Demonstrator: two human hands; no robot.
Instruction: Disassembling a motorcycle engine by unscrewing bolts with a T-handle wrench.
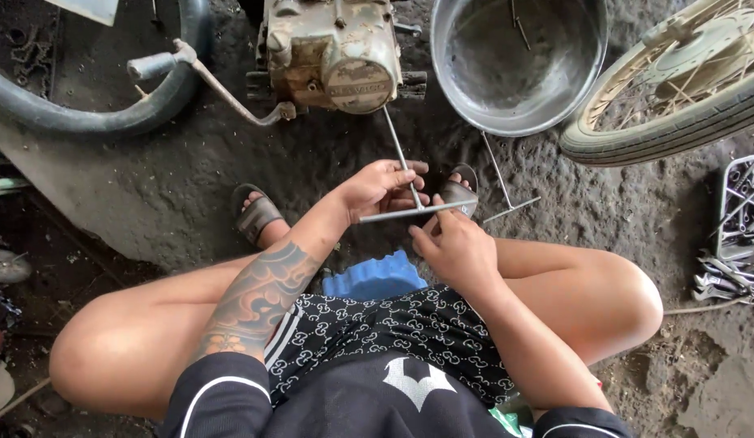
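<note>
T-handle wrench (409, 191) sits between your two hands, crossbar level above your feet, long shaft running up and away to the grimy engine case (332, 50) on the dirt floor (174, 170). Shaft tip meets the case at its lower right edge; exact seat cannot be told.

Your left hand (381, 185) is curled over the left half of the crossbar, fingers wrapped round where bar and shaft join. Your right hand (454, 247) is closed from below on the right half of the bar, thumb lying along it. Both hands are pinching the same tool, close together, nearly touching.

You are seated low, knees spread, feet in dark sandals (255, 215). Blue ridged seat (373, 278) shows between your thighs.

Around you:
- second T-handle wrench (502, 191) lying on the ground just right of your right foot, untouched.
- dented metal basin (519, 69) beside the engine case, to its right.
- spoked wheel with tyre (677, 89) at upper right, just beside the basin.
- kick-start lever (206, 77) reaching left from the case, over a black tyre (93, 113).
- tray of spanners (738, 211) at far right, more spanners spilled below it.
</note>
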